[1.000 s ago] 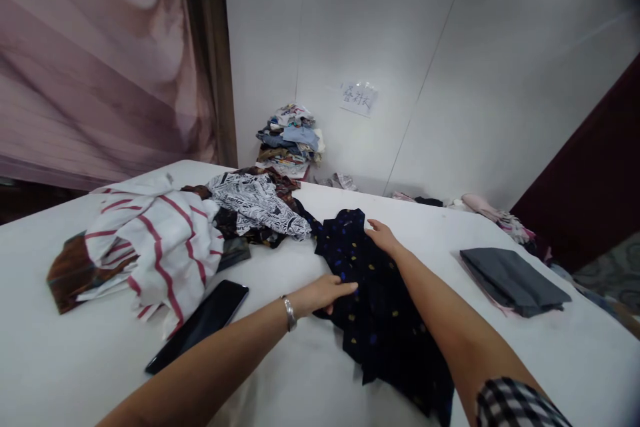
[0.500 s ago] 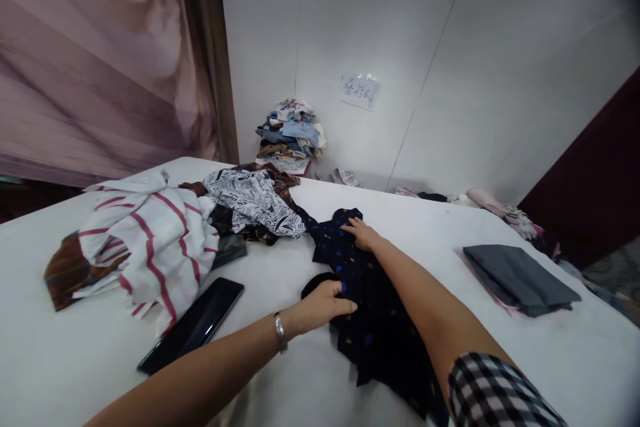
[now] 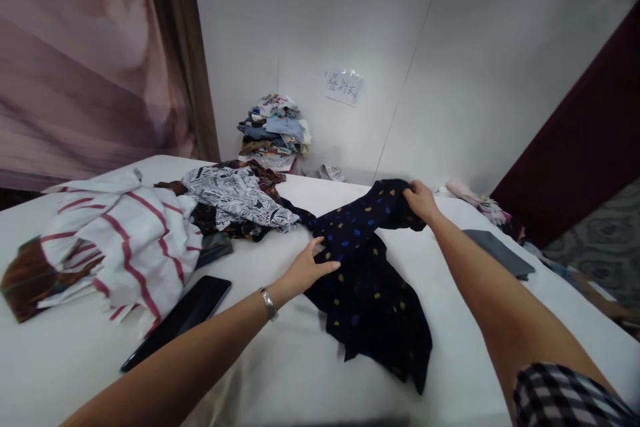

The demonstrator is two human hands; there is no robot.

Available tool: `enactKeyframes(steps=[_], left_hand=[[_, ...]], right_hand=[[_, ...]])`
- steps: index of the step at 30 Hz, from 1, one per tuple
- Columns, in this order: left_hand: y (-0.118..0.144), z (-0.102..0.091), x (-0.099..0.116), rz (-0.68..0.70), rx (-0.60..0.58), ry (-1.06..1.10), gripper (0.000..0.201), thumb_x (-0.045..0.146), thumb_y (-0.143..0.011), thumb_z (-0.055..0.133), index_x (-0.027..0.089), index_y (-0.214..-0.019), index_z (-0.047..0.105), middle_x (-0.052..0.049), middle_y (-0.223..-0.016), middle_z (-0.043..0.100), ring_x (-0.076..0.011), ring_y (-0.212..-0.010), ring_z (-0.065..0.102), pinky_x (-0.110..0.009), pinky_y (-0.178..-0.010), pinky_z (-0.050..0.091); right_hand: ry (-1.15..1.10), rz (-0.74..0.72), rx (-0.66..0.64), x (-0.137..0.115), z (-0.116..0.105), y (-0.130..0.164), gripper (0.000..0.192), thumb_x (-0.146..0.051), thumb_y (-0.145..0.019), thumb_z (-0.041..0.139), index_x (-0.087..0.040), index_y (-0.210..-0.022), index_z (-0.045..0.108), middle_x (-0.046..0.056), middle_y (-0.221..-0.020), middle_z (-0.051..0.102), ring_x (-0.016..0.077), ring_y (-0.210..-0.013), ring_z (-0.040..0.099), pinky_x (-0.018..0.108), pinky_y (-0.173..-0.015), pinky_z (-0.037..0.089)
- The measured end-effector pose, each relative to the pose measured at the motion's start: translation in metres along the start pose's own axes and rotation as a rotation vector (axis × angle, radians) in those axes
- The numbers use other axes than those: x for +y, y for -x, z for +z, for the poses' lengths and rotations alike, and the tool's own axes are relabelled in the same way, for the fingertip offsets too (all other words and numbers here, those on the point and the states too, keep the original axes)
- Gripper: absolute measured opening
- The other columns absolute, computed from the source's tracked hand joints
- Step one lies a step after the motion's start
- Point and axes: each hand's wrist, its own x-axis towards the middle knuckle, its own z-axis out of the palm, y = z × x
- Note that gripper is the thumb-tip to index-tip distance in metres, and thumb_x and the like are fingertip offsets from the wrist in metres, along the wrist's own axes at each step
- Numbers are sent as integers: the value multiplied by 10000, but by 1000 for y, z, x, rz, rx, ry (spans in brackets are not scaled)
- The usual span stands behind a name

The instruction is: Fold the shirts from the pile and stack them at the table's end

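A dark navy garment (image 3: 367, 280) with small blue and yellow dots lies spread on the white table (image 3: 280, 373). My right hand (image 3: 421, 201) is shut on its far upper corner and holds that part lifted and stretched to the right. My left hand (image 3: 307, 268), a metal bracelet on its wrist, presses flat on the garment's left edge with fingers apart.
A red-striped white garment (image 3: 125, 240) and a black-and-white printed one (image 3: 237, 197) are heaped at the left. A black phone (image 3: 177, 320) lies near the front left. Folded grey cloth (image 3: 500, 252) rests at the right. A clothes pile (image 3: 274, 133) stands against the back wall.
My right hand has closed on the garment's far part and pulled it up and to the right. My left hand has moved slightly up along the left edge. The view has shifted.
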Motion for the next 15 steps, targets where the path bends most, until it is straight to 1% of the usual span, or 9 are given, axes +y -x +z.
enactKeyframes(steps=[1, 2, 3, 5, 7, 9, 12, 13, 15], left_hand=[[-2, 3, 0, 23, 0, -156, 901, 479, -600, 798, 218, -1383, 437, -128, -1195, 656, -297, -1073, 622, -373, -903, 474], [-3, 5, -1, 44, -13, -302, 912, 482, -590, 802, 230, -1388, 439, -119, -1153, 671, -308, -1047, 632, -372, -876, 475], [-3, 8, -1, 62, -44, -434, 856, 472, -599, 792, 235, -1359, 477, -109, -1094, 690, -315, -1012, 645, -368, -846, 475], [-4, 12, -2, 74, -110, -648, 579, 439, -664, 735, 217, -1183, 612, -100, -963, 713, -322, -937, 666, -360, -785, 471], [-4, 13, 0, 52, -134, -781, 326, 447, -723, 662, 191, -925, 679, -116, -869, 714, -332, -887, 672, -359, -743, 463], [-4, 15, 4, 22, -109, -771, 355, 537, -741, 616, 192, -808, 664, -124, -828, 714, -338, -864, 673, -356, -710, 458], [-3, 22, 12, 11, -86, -630, 518, 650, -627, 676, 220, -916, 653, -95, -849, 723, -330, -874, 672, -343, -703, 464], [-3, 27, 14, -4, -81, -582, 543, 629, -577, 724, 230, -937, 646, -85, -869, 725, -331, -898, 669, -341, -720, 467], [-5, 34, 17, -73, -61, -487, 476, 516, -523, 799, 225, -865, 641, -78, -872, 720, -335, -949, 656, -343, -758, 471]], right_hand=[[-2, 22, 45, 0, -15, -1, 241, -335, -789, 501, -184, -929, 626, 94, -904, 690, 251, -877, 614, 355, -808, 473], [4, 32, 82, -1, -28, 0, 229, -340, -784, 505, -184, -903, 624, 91, -880, 683, 249, -863, 609, 357, -802, 471], [14, 26, 118, -4, -41, 0, 216, -340, -778, 512, -186, -883, 622, 85, -862, 676, 245, -851, 603, 359, -796, 468], [18, -4, 195, -8, -63, 2, 206, -329, -769, 529, -188, -886, 623, 68, -827, 657, 232, -820, 590, 359, -783, 464], [-37, -27, 272, -13, -83, 2, 256, -300, -760, 540, -186, -973, 624, 36, -767, 627, 205, -761, 576, 346, -751, 465], [-147, -59, 330, -18, -101, 1, 355, -275, -753, 542, -186, -1090, 608, -1, -707, 590, 175, -690, 554, 325, -704, 467], [-318, -159, 364, -29, -120, 0, 382, -280, -758, 533, -191, -1120, 612, -18, -709, 578, 147, -655, 541, 295, -654, 468], [-359, -194, 364, -35, -124, 1, 362, -288, -761, 532, -193, -1099, 621, -16, -728, 585, 142, -663, 545, 287, -647, 469], [-427, -238, 353, -49, -131, 4, 319, -294, -767, 537, -196, -1057, 630, -16, -747, 588, 133, -672, 552, 272, -630, 467]])
